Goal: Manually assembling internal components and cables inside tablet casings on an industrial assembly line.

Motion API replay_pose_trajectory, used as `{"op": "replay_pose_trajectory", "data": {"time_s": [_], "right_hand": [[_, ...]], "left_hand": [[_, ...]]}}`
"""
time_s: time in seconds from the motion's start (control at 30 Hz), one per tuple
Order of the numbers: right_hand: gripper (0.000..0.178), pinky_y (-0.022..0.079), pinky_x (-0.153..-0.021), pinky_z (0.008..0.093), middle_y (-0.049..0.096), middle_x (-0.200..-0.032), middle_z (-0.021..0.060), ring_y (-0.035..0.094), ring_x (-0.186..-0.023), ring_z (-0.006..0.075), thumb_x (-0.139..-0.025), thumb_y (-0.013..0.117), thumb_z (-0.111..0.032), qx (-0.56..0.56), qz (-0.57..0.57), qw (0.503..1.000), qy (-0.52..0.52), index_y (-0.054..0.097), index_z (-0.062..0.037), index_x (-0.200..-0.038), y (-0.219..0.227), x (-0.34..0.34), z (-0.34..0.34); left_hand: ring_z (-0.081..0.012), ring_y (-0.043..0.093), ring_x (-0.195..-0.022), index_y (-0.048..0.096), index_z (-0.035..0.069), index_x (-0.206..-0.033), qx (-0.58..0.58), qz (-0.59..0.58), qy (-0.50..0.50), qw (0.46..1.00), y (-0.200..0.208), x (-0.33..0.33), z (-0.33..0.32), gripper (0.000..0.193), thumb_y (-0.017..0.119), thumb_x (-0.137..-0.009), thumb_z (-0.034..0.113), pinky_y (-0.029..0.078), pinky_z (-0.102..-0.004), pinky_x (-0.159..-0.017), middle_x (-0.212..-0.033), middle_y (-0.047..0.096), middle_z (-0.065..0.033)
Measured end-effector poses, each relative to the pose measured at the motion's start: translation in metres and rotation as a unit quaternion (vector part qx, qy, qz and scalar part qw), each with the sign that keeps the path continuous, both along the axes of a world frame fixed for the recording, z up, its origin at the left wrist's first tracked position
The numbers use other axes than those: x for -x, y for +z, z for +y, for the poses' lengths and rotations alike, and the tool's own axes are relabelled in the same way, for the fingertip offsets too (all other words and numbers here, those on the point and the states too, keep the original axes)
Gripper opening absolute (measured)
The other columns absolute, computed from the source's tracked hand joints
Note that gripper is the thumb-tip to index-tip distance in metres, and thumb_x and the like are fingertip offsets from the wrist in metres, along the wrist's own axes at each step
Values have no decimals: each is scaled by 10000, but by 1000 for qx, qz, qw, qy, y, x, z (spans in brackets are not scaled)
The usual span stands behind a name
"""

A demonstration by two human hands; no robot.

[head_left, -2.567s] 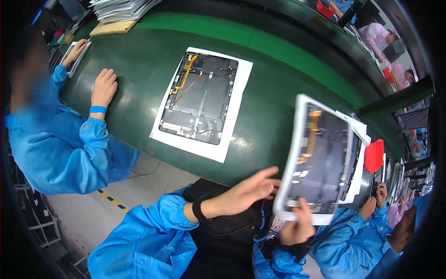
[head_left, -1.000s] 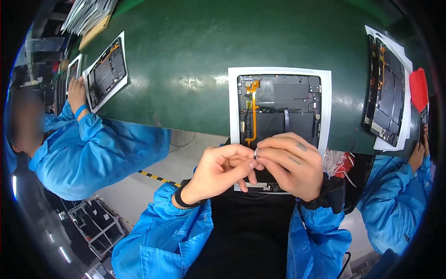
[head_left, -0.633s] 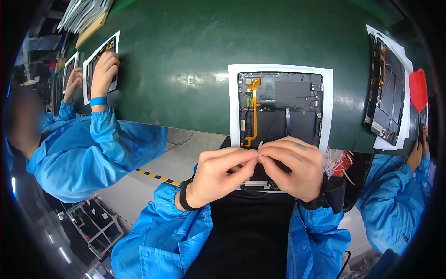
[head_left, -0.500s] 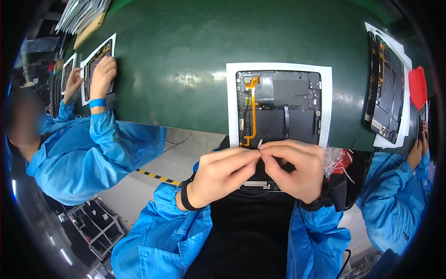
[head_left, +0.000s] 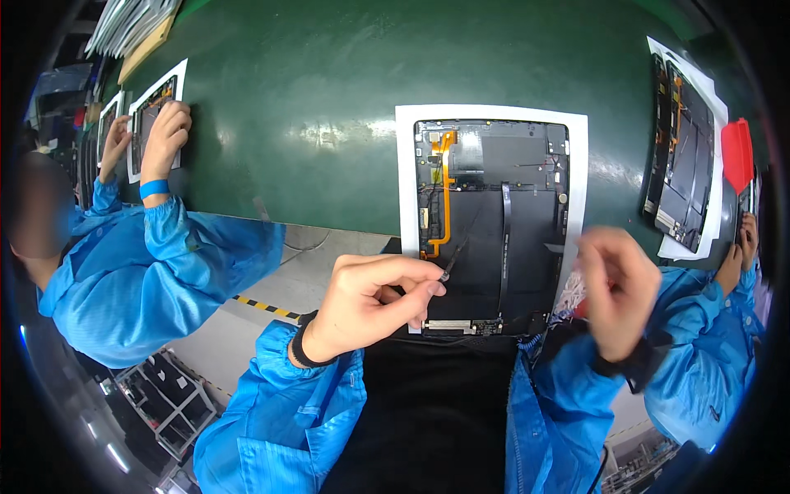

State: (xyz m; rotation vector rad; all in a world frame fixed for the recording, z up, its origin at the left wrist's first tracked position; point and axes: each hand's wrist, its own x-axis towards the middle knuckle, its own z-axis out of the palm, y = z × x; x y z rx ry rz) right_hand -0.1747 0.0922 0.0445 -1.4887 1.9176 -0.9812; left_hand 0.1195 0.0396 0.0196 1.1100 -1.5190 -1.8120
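An opened tablet (head_left: 535, 222) lies on a white sheet (head_left: 576, 165), its dark inner parts and orange flex cable (head_left: 448, 189) exposed. Over its lower left part, my left hand (head_left: 370, 300) pinches a small thin dark strip (head_left: 455, 257) between thumb and forefinger. The strip slants up and away from the fingertips; its exact kind is unclear. My right hand (head_left: 617, 284), smeared by motion, is off the tablet's lower right edge with fingers curled together. A faint pale sliver (head_left: 555, 247) shows by its fingertips, too blurred to name.
The green table (head_left: 313, 107) stretches across. More opened tablets (head_left: 687, 156) lie on white sheets at right, beside a red object (head_left: 738, 155). At left, a co-worker's hand (head_left: 167, 140) touches another tablet (head_left: 148, 115). A co-worker's hands (head_left: 732, 263) show at far right. Papers (head_left: 132, 29) are stacked far left.
My hands, fingertips together before, have come apart. The right one has swung to the right; the left has shifted slightly left and down, with the dark strip now showing in its pinch.
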Motion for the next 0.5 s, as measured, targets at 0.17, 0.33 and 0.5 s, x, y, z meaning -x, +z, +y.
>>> {"op": "replay_pose_trajectory", "data": {"time_s": [0.17,0.33,0.5], "right_hand": [[168,544,-717,317,750,-883,128,698,-727,167,-851,663,128,-210,204,952,-83,708,53,-994,36,70,65],[291,604,-712,303,748,-860,136,762,-813,210,-843,740,61,-176,52,982,49,741,18,-1130,44,13,36],[336,644,-730,342,739,-1164,78,771,-922,235,-817,827,-30,120,18,961,250,770,-57,-1147,-4,-59,-21]], "left_hand": [[-165,747,-673,719,-115,-1094,-38,48,-16,998,0,-1,-12,133,660,-976,-115,626,-277,-574,-931,776,-208],[-138,724,-631,710,-115,-1070,-41,59,-41,997,6,6,-19,107,672,-970,-113,586,-251,-530,-894,766,-179],[-81,669,-601,740,-66,-1040,-14,30,-60,998,4,13,-22,94,741,-946,-60,500,-234,-495,-853,758,-102]]}}
